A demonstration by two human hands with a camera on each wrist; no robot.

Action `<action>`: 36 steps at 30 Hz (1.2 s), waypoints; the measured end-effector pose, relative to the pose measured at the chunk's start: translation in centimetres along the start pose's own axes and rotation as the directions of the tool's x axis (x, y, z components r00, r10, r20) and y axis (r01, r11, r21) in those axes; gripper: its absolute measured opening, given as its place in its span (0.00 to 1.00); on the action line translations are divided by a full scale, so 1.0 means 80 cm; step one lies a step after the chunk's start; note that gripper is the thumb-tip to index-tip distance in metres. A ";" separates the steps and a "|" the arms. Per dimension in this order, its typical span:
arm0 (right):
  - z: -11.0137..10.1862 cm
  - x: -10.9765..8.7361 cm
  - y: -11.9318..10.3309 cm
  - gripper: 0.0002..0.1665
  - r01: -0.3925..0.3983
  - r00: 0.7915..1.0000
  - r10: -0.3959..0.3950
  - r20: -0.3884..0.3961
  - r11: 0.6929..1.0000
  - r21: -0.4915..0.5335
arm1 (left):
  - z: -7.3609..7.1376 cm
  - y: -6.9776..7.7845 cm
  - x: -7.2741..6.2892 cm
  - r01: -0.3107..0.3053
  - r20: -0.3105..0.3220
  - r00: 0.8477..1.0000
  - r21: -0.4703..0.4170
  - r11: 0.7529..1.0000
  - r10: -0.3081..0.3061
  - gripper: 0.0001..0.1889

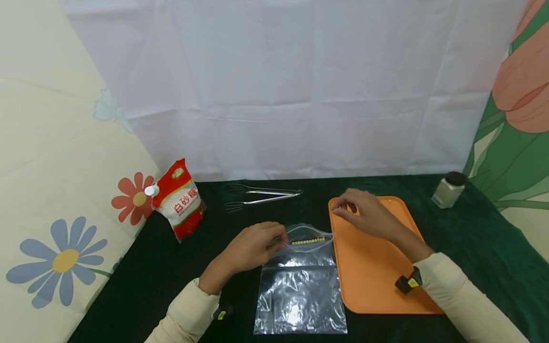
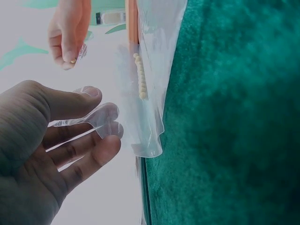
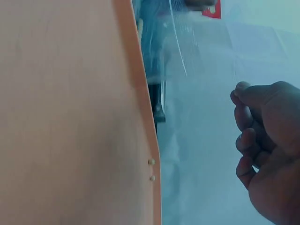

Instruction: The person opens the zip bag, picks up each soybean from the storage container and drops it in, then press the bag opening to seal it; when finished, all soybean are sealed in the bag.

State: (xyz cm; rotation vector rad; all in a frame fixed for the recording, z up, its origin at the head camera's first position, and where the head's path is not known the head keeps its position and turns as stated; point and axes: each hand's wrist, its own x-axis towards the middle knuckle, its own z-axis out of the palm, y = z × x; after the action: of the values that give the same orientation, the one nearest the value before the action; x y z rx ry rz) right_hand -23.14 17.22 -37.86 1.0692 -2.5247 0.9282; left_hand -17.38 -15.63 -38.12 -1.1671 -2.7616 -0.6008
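Note:
My left hand (image 1: 256,244) holds the open mouth of a clear zip bag (image 1: 300,297) lying on the dark green cloth. In the left wrist view, clear film shows between its thumb and fingers. A row of small pale-yellow balls (image 1: 308,241) shows at the bag's mouth, seemingly inside the bag. Above the upper left part of an orange tray (image 1: 364,286), my right hand (image 1: 366,214) has thumb and index finger together. Between those fingertips, a tiny yellow ball (image 2: 73,61) appears in the left wrist view. Two similar balls (image 3: 151,162) rest near the tray's edge.
A red and white bag of sugar (image 1: 184,207) with a white cap stands at the back left. Metal tongs (image 1: 274,196) lie behind the zip bag. At the back right is a dark-lidded jar (image 1: 448,190). White cloth (image 1: 274,95) hangs behind the table.

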 end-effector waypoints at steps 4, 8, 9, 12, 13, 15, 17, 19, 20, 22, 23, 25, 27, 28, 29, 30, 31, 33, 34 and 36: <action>0.010 0.003 -0.016 0.06 0.096 0.994 -0.098 0.050 0.995 0.040 | 0.000 0.000 0.000 0.002 0.001 1.000 0.007 1.000 -0.002 0.08; 0.019 0.005 -0.027 0.05 0.157 0.983 -0.162 0.083 0.986 0.062 | -0.001 0.001 0.001 0.011 0.001 1.000 0.002 1.000 -0.011 0.07; 0.021 0.004 -0.029 0.05 0.165 0.981 -0.170 0.091 0.984 0.067 | -0.001 0.001 0.001 0.012 0.001 1.000 0.001 1.000 -0.012 0.07; 0.026 0.004 -0.033 0.06 0.180 0.976 -0.187 0.114 0.981 0.076 | -0.002 0.001 0.002 0.010 0.001 1.000 0.002 1.000 -0.010 0.06; 0.028 0.004 -0.034 0.06 0.188 0.973 -0.196 0.123 0.979 0.076 | -0.002 0.001 0.002 0.009 0.001 1.000 0.002 1.000 -0.009 0.06; 0.032 0.003 -0.035 0.06 0.194 0.969 -0.203 0.143 0.978 0.072 | -0.002 0.001 0.002 0.007 0.003 1.000 0.000 1.000 -0.007 0.07; 0.035 0.002 -0.035 0.06 0.197 0.966 -0.204 0.161 0.979 0.058 | -0.002 0.001 0.001 0.007 0.004 1.000 -0.003 1.000 -0.007 0.07; 0.038 0.001 -0.036 0.06 0.196 0.964 -0.199 0.175 0.980 0.036 | -0.002 0.001 0.001 0.008 0.005 1.000 -0.005 1.000 -0.008 0.07; 0.039 0.001 -0.036 0.05 0.191 0.964 -0.192 0.182 0.981 0.025 | -0.001 0.001 0.001 0.007 0.005 1.000 -0.003 1.000 -0.007 0.07; 0.041 -0.001 -0.037 0.05 0.187 0.964 -0.183 0.194 0.982 -0.002 | -0.001 0.001 0.001 0.006 0.005 1.000 -0.001 1.000 -0.006 0.06; 0.042 -0.001 -0.037 0.05 0.189 0.963 -0.182 0.198 0.982 -0.017 | -0.001 0.001 0.001 0.005 0.005 1.000 -0.001 1.000 -0.005 0.06; 0.044 -0.002 -0.036 0.05 0.193 0.962 -0.181 0.205 0.980 -0.041 | -0.001 0.001 0.001 0.004 0.005 1.000 0.000 1.000 -0.004 0.06; 0.045 -0.002 -0.035 0.05 0.201 0.961 -0.185 0.206 0.978 -0.061 | -0.001 0.001 0.001 0.003 0.006 1.000 -0.001 1.000 -0.003 0.06; 0.045 -0.002 -0.034 0.05 0.205 0.961 -0.187 0.206 0.976 -0.070 | -0.001 0.002 0.001 0.003 0.006 1.000 -0.001 1.000 -0.003 0.06; 0.046 -0.002 -0.034 0.05 0.208 0.961 -0.189 0.205 0.975 -0.081 | -0.001 0.002 0.002 0.003 0.007 1.000 -0.002 1.000 -0.003 0.06; 0.045 -0.002 -0.034 0.05 0.211 0.961 -0.190 0.203 0.973 -0.088 | -0.001 0.002 0.002 0.003 0.008 1.000 -0.001 1.000 -0.003 0.06; 0.045 -0.002 -0.035 0.05 0.214 0.961 -0.191 0.202 0.972 -0.097 | -0.002 0.002 0.002 0.004 0.009 1.000 0.000 1.000 -0.004 0.06; 0.045 -0.002 -0.035 0.06 0.217 0.961 -0.193 0.200 0.970 -0.106 | -0.002 0.002 0.002 0.007 0.011 1.000 0.001 1.000 -0.007 0.06; 0.045 -0.002 -0.035 0.06 0.217 0.960 -0.193 0.201 0.970 -0.107 | -0.002 0.002 0.001 0.010 0.012 1.000 0.001 1.000 -0.010 0.06; 0.044 -0.002 -0.034 0.07 0.215 0.961 -0.192 0.202 0.971 -0.103 | -0.001 0.002 0.001 0.012 0.012 1.000 0.005 1.000 -0.012 0.06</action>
State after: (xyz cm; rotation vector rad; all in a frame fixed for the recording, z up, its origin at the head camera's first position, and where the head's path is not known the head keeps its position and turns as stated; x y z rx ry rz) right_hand -21.02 13.57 -39.37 1.4059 -2.5179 0.6318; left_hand -17.36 -15.50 -37.95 -1.1587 -2.7805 -0.5899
